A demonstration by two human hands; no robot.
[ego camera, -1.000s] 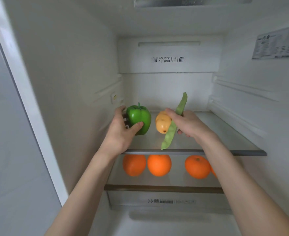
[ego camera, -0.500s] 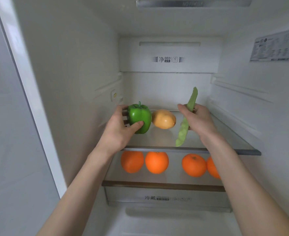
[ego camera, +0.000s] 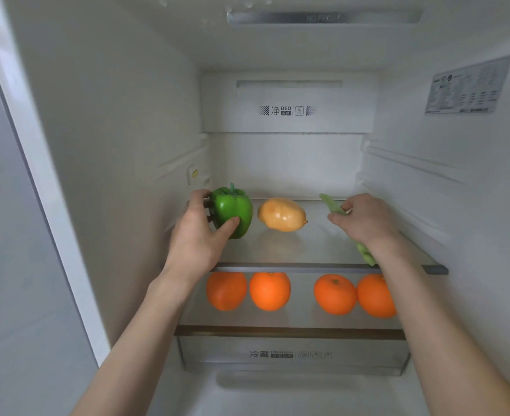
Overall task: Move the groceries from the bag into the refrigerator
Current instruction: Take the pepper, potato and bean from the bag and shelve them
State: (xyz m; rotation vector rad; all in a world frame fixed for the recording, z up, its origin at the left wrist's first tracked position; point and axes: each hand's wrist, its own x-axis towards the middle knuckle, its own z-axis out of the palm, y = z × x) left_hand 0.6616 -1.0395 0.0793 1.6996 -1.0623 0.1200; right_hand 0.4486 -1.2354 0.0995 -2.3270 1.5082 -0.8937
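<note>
Inside the open refrigerator, my left hand grips a green bell pepper standing at the left of the upper glass shelf. A yellow mango lies free on the shelf's middle. My right hand holds a long green bean pod low over the right side of the shelf; the pod's lower end shows beneath my wrist near the front edge. The bag is out of view.
Several oranges sit in a row on the lower shelf, above a drawer front. The fridge's left wall is close beside the pepper. A label is on the right wall.
My right hand let go of the mango, which now lies on the shelf, and carried the bean pod rightward and down from upright to nearly flat. My left hand kept hold of the pepper.
</note>
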